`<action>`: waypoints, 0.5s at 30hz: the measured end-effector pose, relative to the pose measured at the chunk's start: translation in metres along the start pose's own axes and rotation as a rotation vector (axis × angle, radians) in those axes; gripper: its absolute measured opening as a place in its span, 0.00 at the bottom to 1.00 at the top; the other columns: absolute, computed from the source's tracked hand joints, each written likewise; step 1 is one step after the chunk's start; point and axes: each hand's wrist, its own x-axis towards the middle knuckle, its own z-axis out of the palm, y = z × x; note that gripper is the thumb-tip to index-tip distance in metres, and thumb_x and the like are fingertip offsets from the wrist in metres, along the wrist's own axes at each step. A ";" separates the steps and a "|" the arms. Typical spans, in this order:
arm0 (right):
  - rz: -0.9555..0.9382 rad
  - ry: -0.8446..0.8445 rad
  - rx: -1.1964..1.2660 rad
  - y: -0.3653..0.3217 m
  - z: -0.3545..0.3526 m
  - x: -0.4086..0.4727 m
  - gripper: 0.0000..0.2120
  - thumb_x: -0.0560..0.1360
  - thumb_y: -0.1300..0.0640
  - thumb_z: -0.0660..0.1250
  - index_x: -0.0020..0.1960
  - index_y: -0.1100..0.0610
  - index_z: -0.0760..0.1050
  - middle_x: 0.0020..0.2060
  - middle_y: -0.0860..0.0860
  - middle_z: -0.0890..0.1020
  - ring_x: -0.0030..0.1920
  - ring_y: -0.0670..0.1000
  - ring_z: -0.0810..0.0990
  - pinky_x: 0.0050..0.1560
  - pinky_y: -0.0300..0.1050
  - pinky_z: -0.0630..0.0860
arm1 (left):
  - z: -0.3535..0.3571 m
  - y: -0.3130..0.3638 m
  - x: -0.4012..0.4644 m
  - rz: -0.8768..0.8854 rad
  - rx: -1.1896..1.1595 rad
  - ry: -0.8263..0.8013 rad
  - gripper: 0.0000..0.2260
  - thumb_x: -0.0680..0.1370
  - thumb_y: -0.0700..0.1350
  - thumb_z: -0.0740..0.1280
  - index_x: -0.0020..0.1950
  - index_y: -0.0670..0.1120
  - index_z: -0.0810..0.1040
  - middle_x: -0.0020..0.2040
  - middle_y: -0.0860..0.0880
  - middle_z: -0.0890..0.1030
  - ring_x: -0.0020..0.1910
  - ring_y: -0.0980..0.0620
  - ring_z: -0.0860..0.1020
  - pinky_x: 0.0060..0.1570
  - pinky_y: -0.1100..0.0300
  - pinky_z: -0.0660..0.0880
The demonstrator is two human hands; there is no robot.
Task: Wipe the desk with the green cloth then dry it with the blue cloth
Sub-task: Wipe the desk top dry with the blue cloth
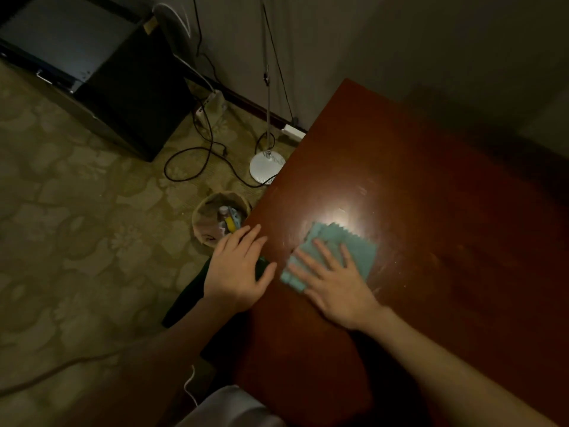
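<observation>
A right hand [334, 283], fingers flat, presses a pale teal cloth [345, 246] on the desk [431, 211]; the left hand [238, 269], fingers relaxed, rests at the desk's edge. Loose folds could bunch, leaving streaks.

cloth [345, 251] on desk [431, 211], bin [215, 220] left of desk, lamp base [265, 166] behind bin

**Count of things in view**

Two hands: the left hand [237, 266] and the right hand [332, 285]; one counter [431, 211] of reddish wood; one pale blue-green cloth [351, 245]; one round wastebasket [215, 220] on the floor, its contents too jumbled to count; one white lamp base [264, 166]; one dark cabinet [135, 97]; two white power strips, one [212, 103] and another [292, 132]; several cables [191, 167], number unclear.
</observation>
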 end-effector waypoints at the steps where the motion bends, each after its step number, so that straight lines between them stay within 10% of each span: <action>1: 0.086 0.029 -0.031 0.018 0.002 0.002 0.26 0.76 0.43 0.47 0.74 0.44 0.54 0.73 0.49 0.63 0.73 0.61 0.58 0.67 0.68 0.49 | 0.000 -0.001 0.000 -0.004 0.008 0.002 0.23 0.75 0.57 0.58 0.61 0.43 0.77 0.65 0.45 0.75 0.65 0.47 0.69 0.63 0.48 0.65; 6: 0.672 0.042 0.104 0.045 -0.002 0.026 0.28 0.77 0.42 0.35 0.76 0.45 0.47 0.76 0.49 0.51 0.75 0.59 0.45 0.69 0.64 0.40 | 0.001 -0.001 -0.002 0.003 0.009 0.007 0.22 0.75 0.57 0.58 0.59 0.43 0.78 0.64 0.44 0.75 0.65 0.46 0.69 0.63 0.46 0.67; 12: 0.048 -0.042 0.090 -0.100 0.013 -0.047 0.25 0.77 0.45 0.51 0.73 0.46 0.59 0.73 0.49 0.64 0.73 0.59 0.56 0.67 0.66 0.47 | 0.000 0.002 -0.001 0.006 0.042 0.008 0.22 0.74 0.57 0.58 0.58 0.43 0.78 0.64 0.43 0.75 0.64 0.44 0.70 0.61 0.47 0.66; 15: 0.067 -0.001 -0.003 -0.061 0.013 -0.044 0.26 0.75 0.46 0.51 0.72 0.45 0.60 0.71 0.49 0.67 0.71 0.59 0.58 0.66 0.65 0.52 | -0.001 0.004 -0.001 0.010 0.059 0.012 0.23 0.75 0.57 0.56 0.58 0.43 0.78 0.63 0.42 0.75 0.63 0.43 0.70 0.61 0.47 0.66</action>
